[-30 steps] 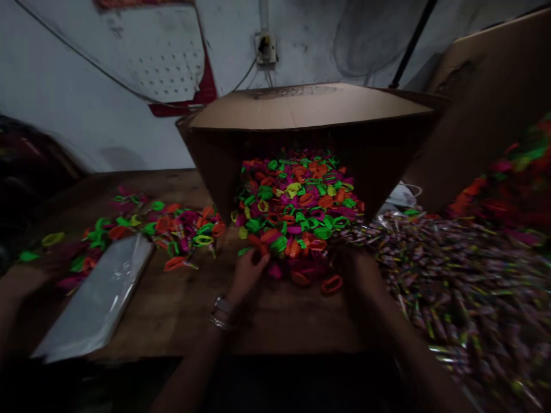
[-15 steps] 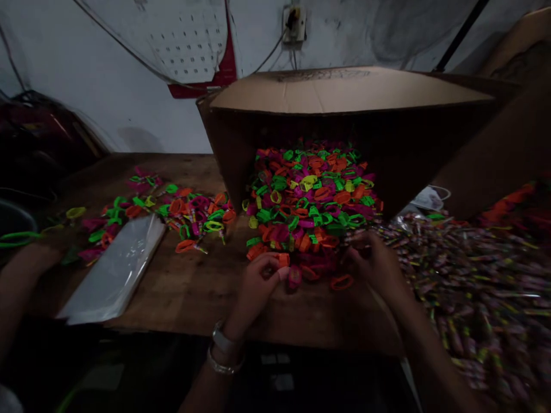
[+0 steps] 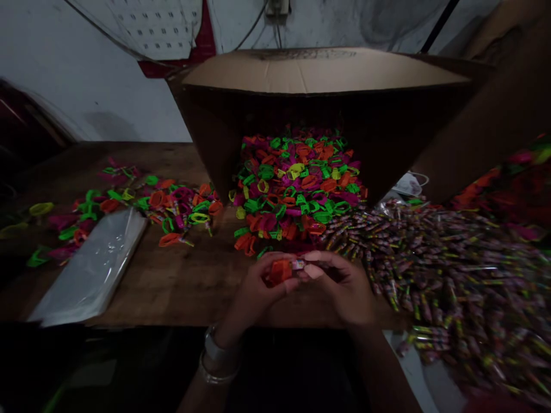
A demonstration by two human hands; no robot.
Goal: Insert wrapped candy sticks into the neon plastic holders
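Close together above the table's front edge, my two hands meet in the middle. My left hand (image 3: 262,287) is closed round an orange plastic band (image 3: 279,271), which looks like a toy watch. Between the fingertips of my right hand (image 3: 342,284) is a small printed wrapped candy (image 3: 298,264), its end touching or very near the orange band. Just behind them, a heap of bright toy bands (image 3: 297,189) spills from a cardboard box (image 3: 206,137) lying on its side. Beside my right hand spreads a large pile of wrapped candies (image 3: 430,258).
A stack of clear plastic bags (image 3: 90,275) lies on the wooden table (image 3: 172,281) at left. Behind it are bands with candies attached (image 3: 181,203). More bands (image 3: 508,189) lie at far right. A wall calendar (image 3: 159,28) hangs behind.
My right hand has moved left from the candy pile to my left hand, bringing a candy. My left hand keeps the orange band. Another person's arm at far left has gone from view.
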